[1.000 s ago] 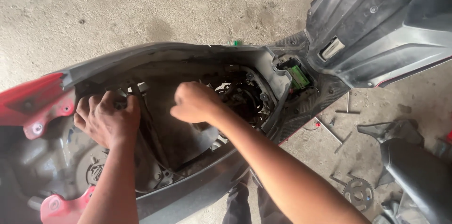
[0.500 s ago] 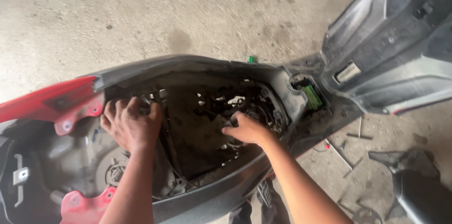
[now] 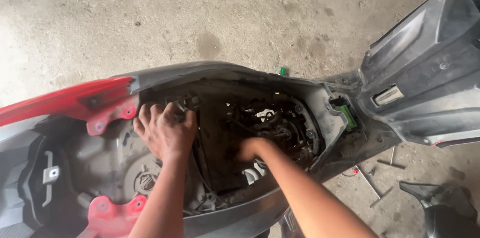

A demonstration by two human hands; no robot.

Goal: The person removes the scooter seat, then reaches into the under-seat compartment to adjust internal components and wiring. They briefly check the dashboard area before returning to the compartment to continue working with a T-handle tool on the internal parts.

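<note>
your left hand (image 3: 165, 132) sat at the upper left edge of the open under-seat cavity (image 3: 220, 143) of the scooter (image 3: 210, 75), fingers curled down over a small dark bracket or connector (image 3: 182, 103) near the rim; looked like a grip on it, but the fingertips were hidden so i couldn't tell how tight. your right hand (image 3: 248, 149) was deep in the middle of the cavity, wrist bent down, fingers out of sight below the knuckles, so i couldn't tell whether it was spread or closed on anything. it was touching or just beside the tangle of hoses and wiring (image 3: 272, 120) around the engine parts (image 3: 295, 133), and just above a pale plastic part (image 3: 252, 173) at the cavity floor. both forearms came in from the bottom edge, left one nearly vertical, right one angled in from lower right. red body panel (image 3: 65, 99) ran off to the left of your left hand, with a red mounting tab (image 3: 112, 118) just beside your fingers and a second red tab (image 3: 112, 213) lower down. seat (image 3: 425, 83) was tipped up and open on the right, underside facing you. small green part (image 3: 349, 117) sat in the recess by the seat hinge, well apart from both hands. loose thin metal tools (image 3: 372, 185) lay on the concrete floor (image 3: 200, 13) at lower right, beside a detached dark panel (image 3: 442, 205). small green object (image 3: 282, 71) lay on the floor just behind the far rim.
</note>
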